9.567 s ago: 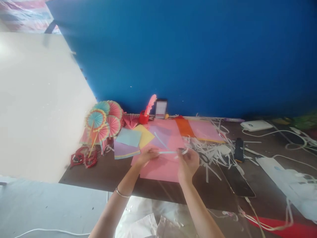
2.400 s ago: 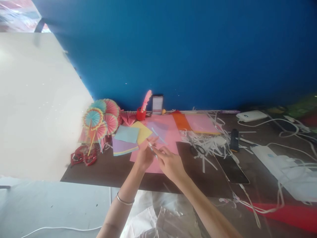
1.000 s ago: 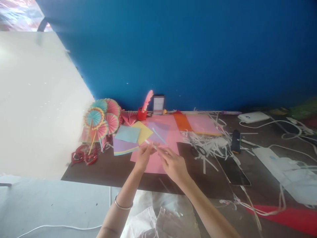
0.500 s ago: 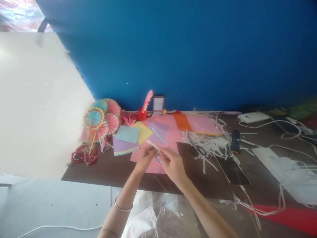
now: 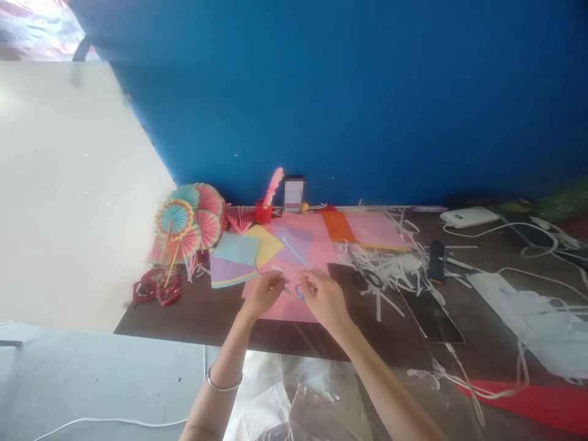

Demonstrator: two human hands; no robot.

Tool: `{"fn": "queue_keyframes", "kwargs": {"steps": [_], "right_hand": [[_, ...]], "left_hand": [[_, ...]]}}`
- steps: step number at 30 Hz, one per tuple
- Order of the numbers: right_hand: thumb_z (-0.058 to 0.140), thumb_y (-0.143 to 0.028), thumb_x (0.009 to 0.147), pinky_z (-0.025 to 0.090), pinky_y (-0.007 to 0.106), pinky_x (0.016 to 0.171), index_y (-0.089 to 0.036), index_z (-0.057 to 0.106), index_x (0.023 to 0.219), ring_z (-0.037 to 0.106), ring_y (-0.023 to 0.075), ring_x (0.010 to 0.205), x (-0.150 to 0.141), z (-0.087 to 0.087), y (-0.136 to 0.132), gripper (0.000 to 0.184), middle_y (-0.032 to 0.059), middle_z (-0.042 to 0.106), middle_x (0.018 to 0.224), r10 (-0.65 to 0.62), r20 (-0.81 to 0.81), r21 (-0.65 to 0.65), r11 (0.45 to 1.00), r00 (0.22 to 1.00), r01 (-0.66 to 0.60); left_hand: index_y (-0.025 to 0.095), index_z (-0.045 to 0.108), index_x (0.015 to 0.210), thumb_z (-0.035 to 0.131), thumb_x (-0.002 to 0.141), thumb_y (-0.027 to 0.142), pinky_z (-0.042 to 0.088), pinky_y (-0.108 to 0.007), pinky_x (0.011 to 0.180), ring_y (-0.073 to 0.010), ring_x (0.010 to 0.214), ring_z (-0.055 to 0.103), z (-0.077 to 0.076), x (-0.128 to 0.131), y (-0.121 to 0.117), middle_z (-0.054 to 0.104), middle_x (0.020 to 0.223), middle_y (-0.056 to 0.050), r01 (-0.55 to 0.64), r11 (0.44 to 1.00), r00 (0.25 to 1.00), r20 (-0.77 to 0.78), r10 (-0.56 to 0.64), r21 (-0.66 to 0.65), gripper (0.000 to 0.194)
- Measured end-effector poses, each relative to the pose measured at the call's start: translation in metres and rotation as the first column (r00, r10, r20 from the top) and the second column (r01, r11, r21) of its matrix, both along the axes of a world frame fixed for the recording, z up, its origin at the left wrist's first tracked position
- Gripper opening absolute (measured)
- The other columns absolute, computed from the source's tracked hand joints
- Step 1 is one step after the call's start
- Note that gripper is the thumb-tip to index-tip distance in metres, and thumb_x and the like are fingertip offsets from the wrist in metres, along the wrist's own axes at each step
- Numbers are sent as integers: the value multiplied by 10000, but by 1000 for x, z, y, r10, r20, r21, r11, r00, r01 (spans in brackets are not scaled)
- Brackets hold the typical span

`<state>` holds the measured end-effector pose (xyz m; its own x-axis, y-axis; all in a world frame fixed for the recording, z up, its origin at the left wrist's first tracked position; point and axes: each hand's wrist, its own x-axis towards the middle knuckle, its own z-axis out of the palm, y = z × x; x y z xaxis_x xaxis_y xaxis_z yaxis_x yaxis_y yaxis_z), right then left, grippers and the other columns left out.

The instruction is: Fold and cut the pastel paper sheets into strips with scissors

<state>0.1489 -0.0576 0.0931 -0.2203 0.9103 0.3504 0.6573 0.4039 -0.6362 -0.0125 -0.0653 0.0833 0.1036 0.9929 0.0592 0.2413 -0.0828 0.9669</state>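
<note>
Pinching one paper strip, both hands' grip, over cluttered brown table, blue wall.

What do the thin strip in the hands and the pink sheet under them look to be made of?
Strip: probably paper, pale and matte, thin and bending between left hand and right hand. Pink sheet: likely craft paper, flat, matte, with a straight cut edge.

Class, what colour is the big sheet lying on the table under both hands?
Pink sheet, seen in the head view.
</note>
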Motion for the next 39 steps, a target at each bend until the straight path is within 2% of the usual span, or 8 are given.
{"fn": "queue_keyframes", "kwargs": {"steps": [2,5,8,12,16,20,31,39], "right_hand": [[434,-257,835,451,229,557,-208,614,785,638,153,679,1,3,3,193,24,662,791,-14,42,-50,999,999,16],[434,-284,825,443,245,575,-207,609,752,626,161,664,3,8,7,205,22,667,776,2,51,-163,987,999,6],[427,-318,819,447,266,614,-199,617,742,609,169,658,5,11,12,237,27,666,755,64,-37,-283,956,997,-72],[428,-329,802,447,273,626,-178,619,704,601,176,651,6,11,18,262,38,653,702,105,-148,-387,909,983,-156],[433,-330,794,438,272,616,-165,620,696,595,176,649,9,11,20,268,39,647,686,134,-168,-430,881,977,-195],[434,-341,799,423,267,596,-163,616,690,580,172,643,15,12,22,278,34,645,689,151,-145,-437,877,978,-200],[442,-334,825,444,309,694,-198,643,791,594,182,708,29,12,26,245,37,674,798,217,4,-371,907,976,-200],[434,-329,826,437,304,681,-195,639,758,584,176,678,35,10,33,254,34,664,741,266,31,-320,916,964,-242]], "left_hand": [[171,552,760,491,752,209,438,-260,665,-153,711,592,1,-3,-2,634,724,-30,25,1000,999,-32,-25,8,72],[201,426,998,507,728,157,454,-279,692,-127,681,600,0,-6,-5,657,852,-43,-37,999,999,-21,37,14,286],[215,349,1079,492,724,127,466,-280,680,-138,724,622,0,-5,-7,655,919,-63,-40,999,999,-11,41,29,393],[219,505,1023,463,751,135,468,-288,728,-179,871,633,8,-4,-7,650,961,-72,63,996,995,-85,-58,58,288],[229,604,975,513,779,241,471,-296,715,-210,889,626,10,-2,-2,678,898,-71,66,996,991,-120,-58,63,217],[209,586,1057,514,794,260,483,-308,716,-196,774,657,3,-4,5,699,859,-73,118,993,992,-49,-117,23,277],[204,621,1039,486,818,299,476,-267,651,-182,663,676,3,-11,11,666,976,-79,214,976,968,-129,-217,-35,276],[171,645,1005,541,785,322,513,-297,631,-207,681,682,-4,-15,16,691,905,-103,309,946,950,85,-302,-93,286]]}}
